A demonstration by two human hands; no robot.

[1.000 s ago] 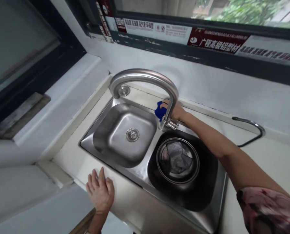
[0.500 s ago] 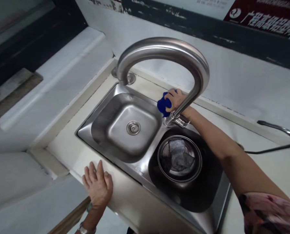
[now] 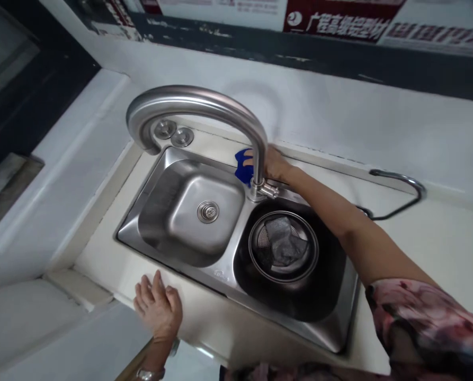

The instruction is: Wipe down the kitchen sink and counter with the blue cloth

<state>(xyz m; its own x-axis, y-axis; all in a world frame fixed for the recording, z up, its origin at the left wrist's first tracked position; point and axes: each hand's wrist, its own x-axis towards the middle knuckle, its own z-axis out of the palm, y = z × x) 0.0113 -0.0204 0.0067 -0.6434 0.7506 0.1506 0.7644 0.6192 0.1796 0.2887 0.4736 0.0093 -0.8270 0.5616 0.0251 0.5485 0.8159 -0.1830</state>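
Note:
Behind the faucet (image 3: 204, 103), my right hand (image 3: 273, 163) presses a blue cloth (image 3: 244, 166) onto the rim and counter at the back of the sink. The faucet's neck covers part of that hand and its fingers. My left hand (image 3: 159, 307) rests on the front edge of the white counter (image 3: 97, 251), fingers spread, holding nothing. Between the hands lies the left basin of the steel double sink (image 3: 184, 233), with its drain (image 3: 208, 211) showing. In the dark right basin sits a round metal bowl (image 3: 256, 254) with a grey rag (image 3: 286, 241) in it.
Two drain stoppers, one at the corner (image 3: 165, 129) and another beside it (image 3: 181, 137), lie behind the left basin. A bent metal rack (image 3: 403, 182) stands on the counter at right. White walls border the counter at the back and left.
The camera view has shifted, so the faucet appears further left. My right hand and the blue cloth remain behind the faucet, now partly covered by its neck. My left hand stays on the counter edge.

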